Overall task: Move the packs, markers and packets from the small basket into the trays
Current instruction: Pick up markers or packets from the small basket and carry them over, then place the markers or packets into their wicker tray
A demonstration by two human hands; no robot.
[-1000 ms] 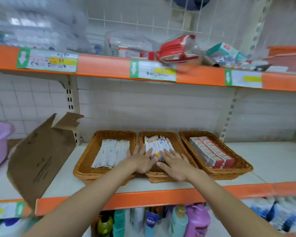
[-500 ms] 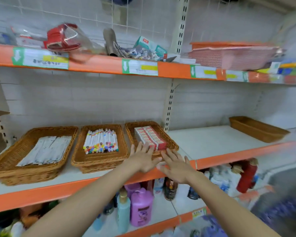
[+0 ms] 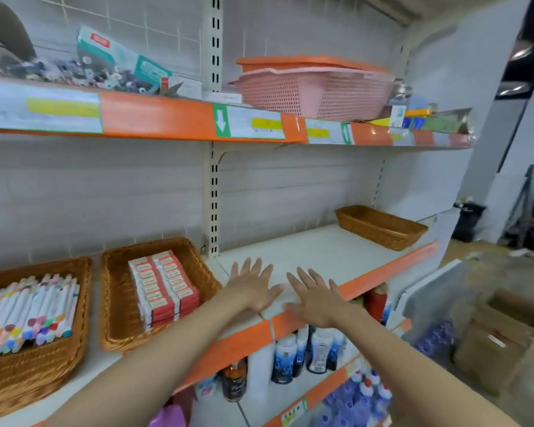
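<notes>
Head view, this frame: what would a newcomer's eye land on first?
Two open hands, left hand and right hand, spread flat over the bare middle shelf, holding nothing. Left of them sit a wicker tray of red-and-white packs and a tray of coloured markers; a pink basket tops the upper shelf.

On the middle shelf (image 3: pixel 321 251), a tray of markers (image 3: pixel 28 312) sits left of a tray of packs (image 3: pixel 164 288). An empty tray (image 3: pixel 379 226) stands far right. Bottles (image 3: pixel 305 352) stand on the shelf below.
</notes>
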